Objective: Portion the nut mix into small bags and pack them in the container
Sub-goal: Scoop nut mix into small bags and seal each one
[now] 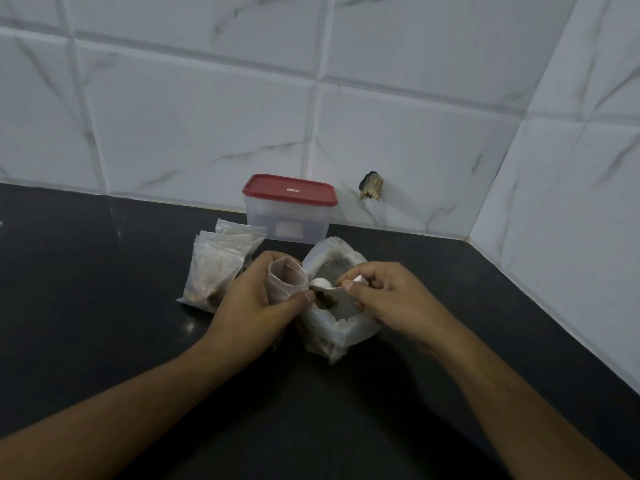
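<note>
from my station i judge this as the middle of portioning, with packing not yet begun. the left hand (pixel 252 299) grips a small bag (pixel 287 284), fingers and thumb curled round it so its mouth stands open, touching the side of the big bag (pixel 346 327) near the middle of the counter (pixel 104 271). the right hand (pixel 391 299) pinches the handle of a white spoon (pixel 320 283). the spoon's bowl hangs over the big bag's mouth, right at the rim of the small bag. dark nut mix (pixel 323 300) shows inside the big bag just under the spoon. i cannot tell whether the spoon carries any, nor how full the held bag is.

done so far, as i read it: a pile of filled bags (pixel 214 268) lies just left of the left hand, toward the back edge of the counter, several overlapping, with brown contents showing through.

left to do: finish and seal the held bag, and portion what remains in the big bag, which looks low. the container (pixel 287 225) stands at the back edge against the tiled wall (pixel 207 116) with its red lid (pixel 289 190) on, so every bag has yet to go inside.
</note>
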`<move>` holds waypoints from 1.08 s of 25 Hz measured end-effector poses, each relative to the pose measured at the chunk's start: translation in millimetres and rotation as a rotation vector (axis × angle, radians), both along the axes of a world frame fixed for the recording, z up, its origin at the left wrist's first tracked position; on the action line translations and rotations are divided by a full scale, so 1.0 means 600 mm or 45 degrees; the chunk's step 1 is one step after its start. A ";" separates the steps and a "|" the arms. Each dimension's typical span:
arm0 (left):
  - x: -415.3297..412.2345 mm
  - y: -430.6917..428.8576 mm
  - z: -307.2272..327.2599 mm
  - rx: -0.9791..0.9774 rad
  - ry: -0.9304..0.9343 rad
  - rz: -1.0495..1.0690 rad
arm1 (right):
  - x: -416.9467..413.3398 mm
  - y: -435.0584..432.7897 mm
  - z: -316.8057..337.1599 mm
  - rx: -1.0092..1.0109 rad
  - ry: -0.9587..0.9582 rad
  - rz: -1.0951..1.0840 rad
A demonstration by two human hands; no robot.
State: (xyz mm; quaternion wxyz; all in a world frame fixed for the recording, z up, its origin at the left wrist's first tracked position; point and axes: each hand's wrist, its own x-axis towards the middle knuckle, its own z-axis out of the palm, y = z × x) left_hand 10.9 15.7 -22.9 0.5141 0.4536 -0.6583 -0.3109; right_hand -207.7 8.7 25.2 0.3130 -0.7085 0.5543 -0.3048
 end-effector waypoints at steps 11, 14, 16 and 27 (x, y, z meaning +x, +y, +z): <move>0.001 -0.003 -0.003 0.002 0.021 -0.001 | -0.019 -0.012 0.006 0.369 -0.387 -0.125; 0.001 -0.004 -0.003 0.004 0.015 -0.008 | -0.021 -0.012 0.004 0.363 -0.385 -0.111; 0.001 -0.004 -0.003 -0.003 0.014 -0.013 | -0.016 -0.010 0.001 0.338 -0.355 -0.069; 0.001 0.000 -0.001 0.029 0.056 -0.038 | -0.031 -0.021 0.003 0.450 -0.619 -0.223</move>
